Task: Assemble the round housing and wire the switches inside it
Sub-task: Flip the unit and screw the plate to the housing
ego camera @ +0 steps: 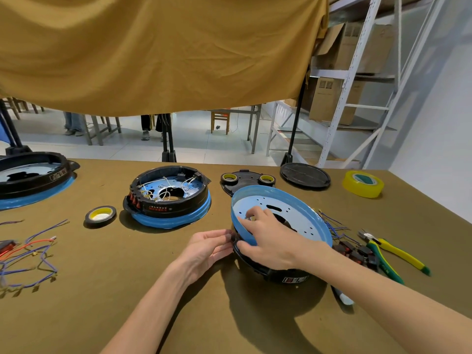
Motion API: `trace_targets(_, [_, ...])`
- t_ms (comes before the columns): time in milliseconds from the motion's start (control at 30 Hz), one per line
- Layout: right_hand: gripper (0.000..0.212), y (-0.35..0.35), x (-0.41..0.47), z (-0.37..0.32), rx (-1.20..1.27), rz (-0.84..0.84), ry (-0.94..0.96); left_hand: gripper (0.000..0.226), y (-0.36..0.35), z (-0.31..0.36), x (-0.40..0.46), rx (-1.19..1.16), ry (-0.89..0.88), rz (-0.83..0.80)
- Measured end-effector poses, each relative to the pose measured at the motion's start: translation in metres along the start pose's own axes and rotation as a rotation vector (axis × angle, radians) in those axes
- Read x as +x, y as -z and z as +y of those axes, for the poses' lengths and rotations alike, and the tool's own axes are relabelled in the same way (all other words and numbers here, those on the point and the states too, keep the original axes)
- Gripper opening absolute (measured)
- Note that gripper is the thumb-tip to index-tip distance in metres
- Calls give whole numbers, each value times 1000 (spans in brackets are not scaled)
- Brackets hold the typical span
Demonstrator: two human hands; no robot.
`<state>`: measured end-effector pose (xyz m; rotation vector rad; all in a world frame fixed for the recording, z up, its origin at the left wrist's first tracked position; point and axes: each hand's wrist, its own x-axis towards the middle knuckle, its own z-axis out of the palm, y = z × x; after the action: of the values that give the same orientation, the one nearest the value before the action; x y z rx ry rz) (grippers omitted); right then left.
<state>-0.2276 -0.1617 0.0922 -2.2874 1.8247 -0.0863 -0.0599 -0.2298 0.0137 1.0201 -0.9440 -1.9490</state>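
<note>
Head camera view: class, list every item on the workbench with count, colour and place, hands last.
Blue pan: 1, blue, tilted on black ring, front right.
Black ring: 1, black, under pan.
Wired housing: 1, black and blue, centre.
Large housing: 1, black and blue, far left.
Black tape rolls: 3, black with yellow cores, one left of centre, two on back plate.
Yellow tape: 1, far right.
Black lid: 1, back right.
Pliers: 1, yellow-green, right.
Loose wires: several, purple and orange, left.
Left hand: touches ring.
Right hand: grips pan rim.

A wired housing [167, 196] sits mid-table, loose wires [28, 254] far left, pliers [390, 254] right, tape roll [362, 183] behind them.
</note>
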Motion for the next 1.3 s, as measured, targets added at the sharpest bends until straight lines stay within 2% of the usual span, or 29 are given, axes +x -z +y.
trace_targets(33, [47,-2,-1,-1,-21,-1,-7,19,0,0,0,4,2,1])
trace_targets(100, [52,-4,-1,-4,-17,17,-30,19,-1,0,-1,9,8,0])
trace_targets(267, [41,1,-2,-2,-5,66,-95,17,-2,0,-4,9,9,-7])
trace_targets(400, [48,-1,-3,-6,-70,115,-76,16,-3,0,-3,13,5,-2])
trace_targets(567, [45,-4,-2,-14,-232,166,-47,16,-7,-1,-4,51,-7,19])
trace_targets(767, [42,1,-4,-13,-178,112,-74,23,-4,-2,-3,54,-6,17])
trace_targets(967, [41,-2,-5,-17,-305,190,-27,24,-4,-2,-1,49,-6,15])
trace_targets(1200, [41,-1,4,-13,-237,112,-33,20,-3,-3,-1,66,-9,22])
trace_targets(1300, [40,-3,7,-10,-63,49,-81,20,-3,-3,0,86,7,21])
